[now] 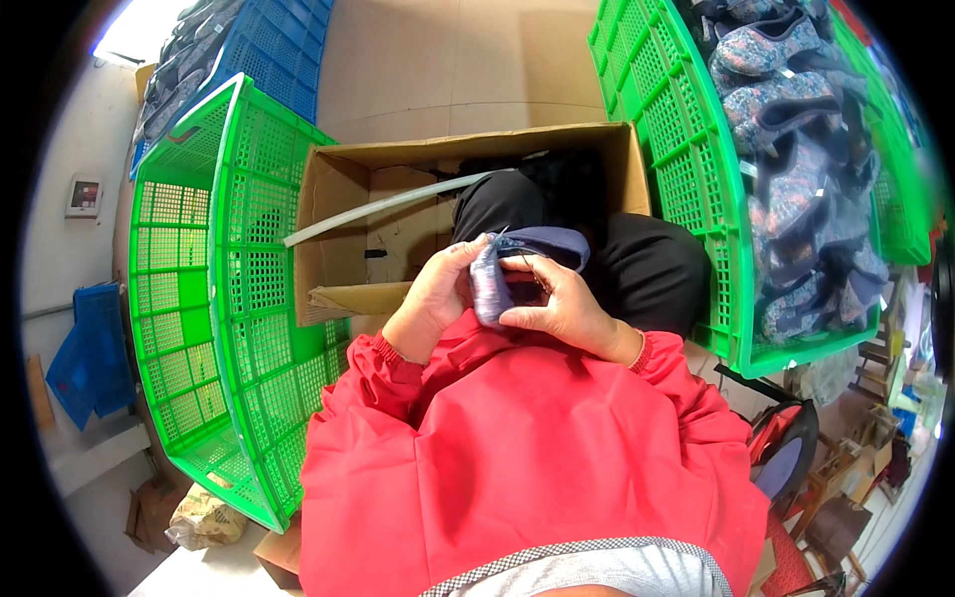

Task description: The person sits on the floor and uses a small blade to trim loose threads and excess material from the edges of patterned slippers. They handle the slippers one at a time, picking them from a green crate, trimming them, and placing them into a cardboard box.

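Observation:
A navy and grey-blue fabric shoe upper (489,291) is held up in front of my lap, between both hands. My left hand (438,291) grips its left side, thumb and fingertips near the top edge where some loose threads stick out. From the right, my right hand (567,306) closes on it, with fingers partly inside the opening and the thumb on the near edge. The dark blue band (552,239) of the upper curves away over my right fingers. Parts of the fingertips are hidden by the fabric.
An open cardboard box (348,194) stands beyond my knees, with a pale strip (388,207) across it. On the left is a green crate (264,298), with a blue crate (279,60) behind. Another green crate (686,159) at right holds several floral shoe uppers (786,104).

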### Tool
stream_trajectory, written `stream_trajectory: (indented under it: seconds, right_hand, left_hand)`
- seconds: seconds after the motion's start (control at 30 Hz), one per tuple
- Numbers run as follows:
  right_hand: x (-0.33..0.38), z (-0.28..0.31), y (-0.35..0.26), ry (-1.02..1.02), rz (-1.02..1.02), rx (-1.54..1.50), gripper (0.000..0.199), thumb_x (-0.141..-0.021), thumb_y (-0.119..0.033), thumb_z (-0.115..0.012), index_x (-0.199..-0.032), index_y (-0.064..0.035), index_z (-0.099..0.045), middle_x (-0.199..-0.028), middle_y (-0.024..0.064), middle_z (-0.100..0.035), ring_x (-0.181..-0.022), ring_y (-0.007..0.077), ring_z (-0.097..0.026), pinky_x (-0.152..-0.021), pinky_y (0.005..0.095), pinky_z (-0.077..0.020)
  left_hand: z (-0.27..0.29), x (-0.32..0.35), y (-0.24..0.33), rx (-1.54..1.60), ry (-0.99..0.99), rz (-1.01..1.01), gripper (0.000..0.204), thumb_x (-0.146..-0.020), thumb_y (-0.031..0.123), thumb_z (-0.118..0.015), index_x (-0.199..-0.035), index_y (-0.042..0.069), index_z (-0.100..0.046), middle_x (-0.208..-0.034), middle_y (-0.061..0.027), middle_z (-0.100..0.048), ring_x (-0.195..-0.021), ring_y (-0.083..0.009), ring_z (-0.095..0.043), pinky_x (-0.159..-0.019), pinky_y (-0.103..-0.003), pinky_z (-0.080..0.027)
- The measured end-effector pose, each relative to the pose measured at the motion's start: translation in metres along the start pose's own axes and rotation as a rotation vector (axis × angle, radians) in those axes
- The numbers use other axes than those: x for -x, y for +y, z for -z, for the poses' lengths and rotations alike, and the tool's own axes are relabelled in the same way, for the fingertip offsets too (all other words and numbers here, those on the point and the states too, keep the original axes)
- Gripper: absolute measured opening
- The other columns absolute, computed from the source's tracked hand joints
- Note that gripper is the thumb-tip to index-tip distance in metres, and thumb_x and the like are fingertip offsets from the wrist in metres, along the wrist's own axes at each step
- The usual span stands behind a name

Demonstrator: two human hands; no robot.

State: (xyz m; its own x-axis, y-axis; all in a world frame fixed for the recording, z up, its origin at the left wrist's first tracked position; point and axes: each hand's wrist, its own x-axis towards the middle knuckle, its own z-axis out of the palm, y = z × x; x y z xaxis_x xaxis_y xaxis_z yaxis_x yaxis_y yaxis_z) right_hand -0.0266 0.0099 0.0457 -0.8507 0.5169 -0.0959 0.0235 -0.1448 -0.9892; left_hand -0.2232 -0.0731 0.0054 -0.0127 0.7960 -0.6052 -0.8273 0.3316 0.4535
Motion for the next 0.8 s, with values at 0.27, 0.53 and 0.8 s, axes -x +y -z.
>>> stream_trajectory:
  seconds: [0.27, 0.53, 0.8]
  right_hand:
    - [0.0, -0.006, -0.009, 0.063, -0.07, -0.141, 0.048, -0.087, -0.01, -0.078, -0.128, 0.0045, -0.059, -0.122, 0.0095, -0.065, -0.114, 0.0164, -0.063, -0.097, 0.0294, -0.0495]
    - [0.007, -0.003, -0.025, 0.071, -0.045, 0.096, 0.061, -0.083, -0.028, -0.082, -0.129, 0.0025, -0.057, -0.123, 0.015, -0.065, -0.115, 0.0192, -0.063, -0.101, 0.0316, -0.0482]
    - [0.012, -0.003, -0.037, 0.178, 0.071, 0.239, 0.052, -0.085, -0.026, -0.079, -0.121, 0.0005, -0.053, -0.108, 0.0145, -0.069, -0.1, 0.0209, -0.068, -0.089, 0.0328, -0.0525]
  left_hand:
    - [0.004, -0.015, -0.019, 0.235, -0.017, -0.065, 0.027, -0.103, 0.024, -0.053, -0.103, 0.002, -0.068, -0.093, -0.0099, -0.073, -0.076, -0.0213, -0.07, -0.072, -0.033, -0.057]
    - [-0.058, 0.003, -0.004, 0.336, 0.094, 0.049, 0.042, -0.106, 0.035, -0.04, -0.104, -0.001, -0.061, -0.096, -0.0239, -0.068, -0.077, -0.0441, -0.068, -0.068, -0.059, -0.059]
    - [-0.079, -0.01, -0.005, 0.248, 0.275, -0.136, 0.027, -0.104, 0.021, -0.046, -0.09, 0.003, -0.061, -0.084, -0.0126, -0.064, -0.069, -0.0299, -0.063, -0.06, -0.047, -0.056]
